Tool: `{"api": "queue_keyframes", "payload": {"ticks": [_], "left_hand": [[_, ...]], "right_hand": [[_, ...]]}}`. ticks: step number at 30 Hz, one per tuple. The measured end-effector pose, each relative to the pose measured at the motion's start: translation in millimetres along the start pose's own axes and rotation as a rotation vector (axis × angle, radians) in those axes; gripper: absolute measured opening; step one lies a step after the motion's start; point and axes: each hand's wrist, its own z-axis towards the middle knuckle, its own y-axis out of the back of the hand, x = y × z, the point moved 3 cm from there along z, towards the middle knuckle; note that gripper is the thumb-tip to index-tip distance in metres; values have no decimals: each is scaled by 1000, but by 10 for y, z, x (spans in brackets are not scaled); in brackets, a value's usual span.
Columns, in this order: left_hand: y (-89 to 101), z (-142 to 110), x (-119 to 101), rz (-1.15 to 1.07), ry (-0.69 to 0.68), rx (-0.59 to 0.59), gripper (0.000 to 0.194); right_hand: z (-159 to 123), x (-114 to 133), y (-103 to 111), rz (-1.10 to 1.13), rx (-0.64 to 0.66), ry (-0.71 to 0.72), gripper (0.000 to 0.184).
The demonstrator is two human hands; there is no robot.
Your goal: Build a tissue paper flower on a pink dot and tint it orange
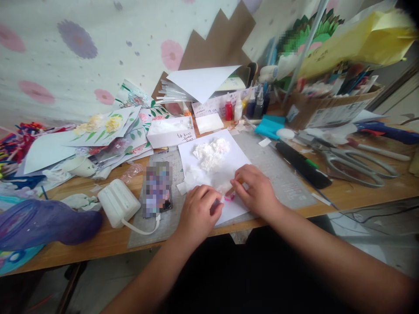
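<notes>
Both my hands work low over a white sheet of paper (240, 161). My left hand (198, 213) is closed, thumb and fingers pinched together at the paper's near edge; what they hold is too small to make out. Across a narrow gap, my right hand (255, 187) is closed with its fingertips pinched on a small tan strip (231, 190). A bright pink mark or piece (229, 198) shows between the hands. Just beyond them lies a pile of crumpled white tissue (211, 153), with thin, flatter white tissue (198, 175) beside it.
A phone (157, 189) is cabled to a white charger block (119, 203) on the left. To the right lie large scissors (353, 163) and a black strip-shaped tool (303, 165). Paint bottles (228, 107), a white box (170, 132) and a cardboard box (340, 104) stand behind.
</notes>
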Motion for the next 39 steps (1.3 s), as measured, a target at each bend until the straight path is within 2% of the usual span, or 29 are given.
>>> {"api": "queue_keyframes", "payload": {"ticks": [5, 10, 13, 16, 18, 22, 24, 26, 32, 35, 39], "left_hand": [[-18, 26, -9, -27, 20, 5, 5], [18, 76, -5, -20, 53, -12, 6], [204, 114, 177, -34, 90, -68, 8], [466, 137, 475, 63, 238, -169, 11], [572, 156, 612, 150, 267, -142, 15], [574, 235, 650, 266, 100, 13, 36], [537, 290, 651, 281, 78, 54, 40], [499, 350, 682, 269, 106, 70, 38], [441, 429, 819, 195, 219, 57, 36], [523, 372, 815, 166, 287, 44, 33], [733, 244, 693, 42, 379, -12, 22]], "right_hand": [[28, -53, -26, 8, -33, -134, 18], [36, -124, 32, 154, -48, -250, 21], [0, -243, 61, 289, -100, -340, 23], [-40, -366, 44, 410, -139, -409, 25], [-57, -413, 20, 465, -136, -433, 24], [-71, -420, -3, 503, -108, -436, 22], [-65, -384, 14, 496, -100, -409, 23], [-46, -316, 41, 483, -68, -362, 23], [18, -75, 68, 420, 165, -231, 27], [29, -112, 45, 360, 133, -268, 21], [19, -202, 11, 309, 82, -297, 22]]}}
